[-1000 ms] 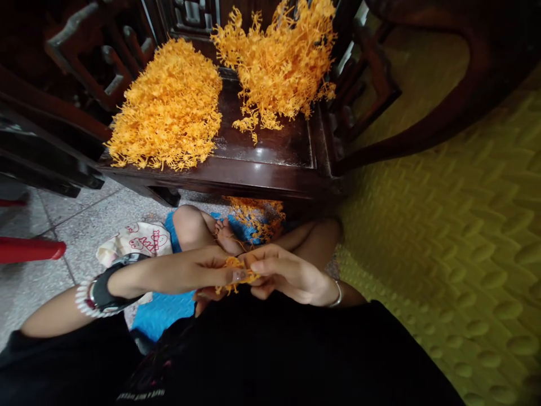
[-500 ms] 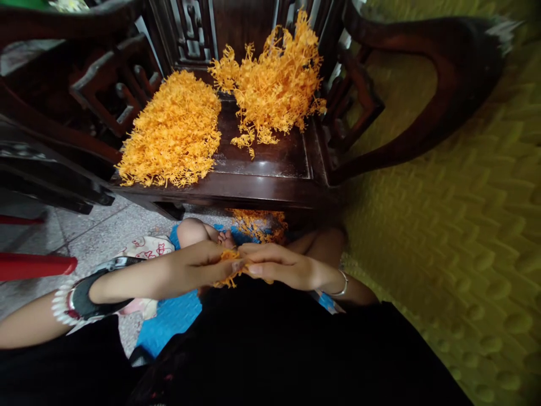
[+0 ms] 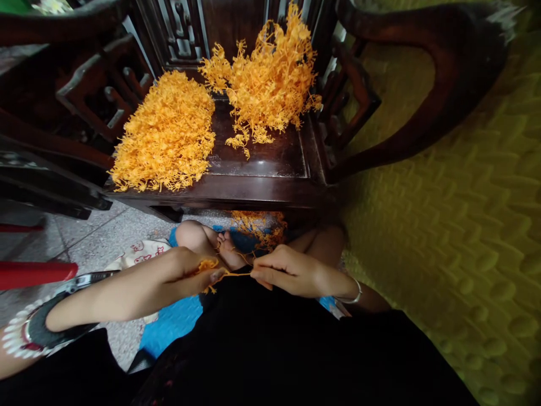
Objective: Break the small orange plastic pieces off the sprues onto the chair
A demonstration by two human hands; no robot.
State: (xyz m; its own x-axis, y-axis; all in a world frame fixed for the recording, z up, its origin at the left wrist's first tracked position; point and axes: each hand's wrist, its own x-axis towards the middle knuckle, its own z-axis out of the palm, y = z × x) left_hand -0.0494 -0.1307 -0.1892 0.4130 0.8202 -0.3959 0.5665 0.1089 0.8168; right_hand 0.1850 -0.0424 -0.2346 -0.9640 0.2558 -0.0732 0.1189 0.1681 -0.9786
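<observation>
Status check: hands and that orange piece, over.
Left hand shut on orange sprig. Right hand pinching its thin stem end. Nothing blocking the hands; orange piles on chair seat beyond.

— Chair seat (image 3: 262, 163)?
— Dark wood, lacquered to a gloss. The orange sprigs (image 3: 169, 135) look like matt plastic.
— And the mat (image 3: 443, 214)?
— Yellow foam, embossed, matt. The bangle (image 3: 357, 293) is shiny metal.
</observation>
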